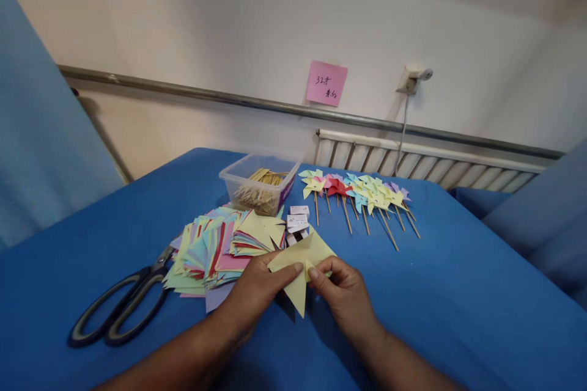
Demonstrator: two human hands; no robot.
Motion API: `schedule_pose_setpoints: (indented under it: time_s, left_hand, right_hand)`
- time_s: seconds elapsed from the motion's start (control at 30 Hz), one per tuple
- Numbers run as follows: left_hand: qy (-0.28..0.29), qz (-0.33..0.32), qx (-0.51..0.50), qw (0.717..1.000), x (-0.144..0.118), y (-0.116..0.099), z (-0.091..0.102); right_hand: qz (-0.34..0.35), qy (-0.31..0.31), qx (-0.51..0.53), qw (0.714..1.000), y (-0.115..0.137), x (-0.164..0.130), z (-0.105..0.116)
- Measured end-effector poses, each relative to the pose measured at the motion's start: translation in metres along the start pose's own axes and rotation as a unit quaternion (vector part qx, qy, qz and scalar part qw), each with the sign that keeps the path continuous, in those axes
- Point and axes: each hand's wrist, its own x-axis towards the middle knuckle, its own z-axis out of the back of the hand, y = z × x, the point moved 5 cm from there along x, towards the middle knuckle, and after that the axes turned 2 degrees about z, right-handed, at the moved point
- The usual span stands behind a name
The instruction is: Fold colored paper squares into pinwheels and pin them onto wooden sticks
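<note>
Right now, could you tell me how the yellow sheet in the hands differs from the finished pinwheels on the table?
The yellow sheet is held up by both hands, left hand and right hand; the pinwheels lie untouched on the blue table. The sheet has no stick; each pinwheel sits on a wooden stick. The sheet is one colour; the pinwheels are yellow, red, blue and purple. Both are cut coloured paper.

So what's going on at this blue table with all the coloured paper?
A person is folding a pale yellow cut paper square, pinching it between the left hand and right hand above the blue cloth-covered table. Beside the left hand lie a stack of coloured paper squares and black-handled scissors. Behind stand a clear plastic tub of wooden sticks and a row of finished paper pinwheels on sticks.
</note>
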Motion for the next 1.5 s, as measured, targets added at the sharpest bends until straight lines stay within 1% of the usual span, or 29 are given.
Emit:
schedule_pose_setpoints:
  time_s: [0.17, 0.33, 0.5, 0.67, 0.73, 0.8, 0.87, 0.93, 0.97, 1.0, 1.1, 1.17, 1.27, 1.37, 1.43, 1.5]
  left_hand:
    - [0.005, 0.005, -0.01, 1.0, 0.003, 0.004, 0.001]
    - [-0.008, -0.002, 0.019, 1.0, 0.007, 0.007, 0.004]
    - [0.006, -0.014, 0.017, 1.0, 0.005, 0.003, 0.001]
    - [-0.003, -0.014, 0.037, 0.999, 0.004, 0.0, 0.0]
    - [-0.01, -0.013, 0.046, 0.999, 0.003, 0.0, 0.001]
    - [-0.017, -0.007, 0.051, 0.999, 0.003, 0.0, 0.003]
    - [-0.015, 0.002, 0.047, 0.999, 0.003, -0.001, 0.004]
    - [0.004, 0.016, 0.044, 0.999, 0.002, -0.003, 0.004]
    - [0.016, 0.024, 0.043, 0.999, 0.001, -0.004, 0.003]
    - [0.027, 0.03, 0.046, 0.998, 0.0, -0.004, 0.003]
    - [0.056, 0.046, 0.074, 0.995, -0.002, -0.004, 0.001]
    - [0.077, 0.056, 0.099, 0.991, -0.004, -0.002, 0.0]
    - [0.093, 0.072, 0.118, 0.986, -0.004, 0.006, 0.0]
    - [0.082, 0.078, 0.112, 0.987, -0.002, 0.01, 0.002]
    - [0.08, 0.077, 0.102, 0.989, -0.001, 0.01, 0.002]
    - [0.08, 0.067, 0.075, 0.992, -0.001, 0.007, -0.001]
  right_hand:
    - [0.002, -0.001, 0.002, 1.0, -0.002, 0.0, -0.001]
    - [0.0, 0.003, -0.008, 1.0, -0.003, -0.001, -0.002]
    - [-0.001, -0.001, -0.012, 1.0, -0.002, -0.001, -0.002]
    - [-0.011, -0.002, -0.003, 1.0, -0.003, -0.003, -0.004]
    - [-0.015, 0.002, 0.021, 1.0, -0.004, -0.005, -0.006]
    - [-0.013, -0.017, 0.056, 0.998, -0.003, -0.005, -0.003]
    - [0.0, -0.068, 0.079, 0.995, 0.0, -0.003, 0.006]
    - [0.011, -0.113, 0.082, 0.99, 0.001, 0.001, 0.016]
    - [0.007, -0.108, 0.087, 0.99, 0.001, 0.003, 0.018]
    - [-0.007, -0.081, 0.1, 0.992, 0.0, 0.006, 0.018]
    - [-0.056, 0.038, 0.15, 0.986, -0.004, 0.006, 0.005]
    - [-0.07, 0.075, 0.153, 0.983, -0.006, 0.002, -0.002]
    - [-0.078, 0.088, 0.122, 0.986, -0.008, -0.003, -0.007]
    - [-0.09, 0.09, 0.121, 0.985, -0.01, -0.005, -0.008]
    - [-0.098, 0.08, 0.136, 0.983, -0.011, -0.005, -0.008]
    - [-0.1, 0.054, 0.157, 0.981, -0.011, -0.004, -0.008]
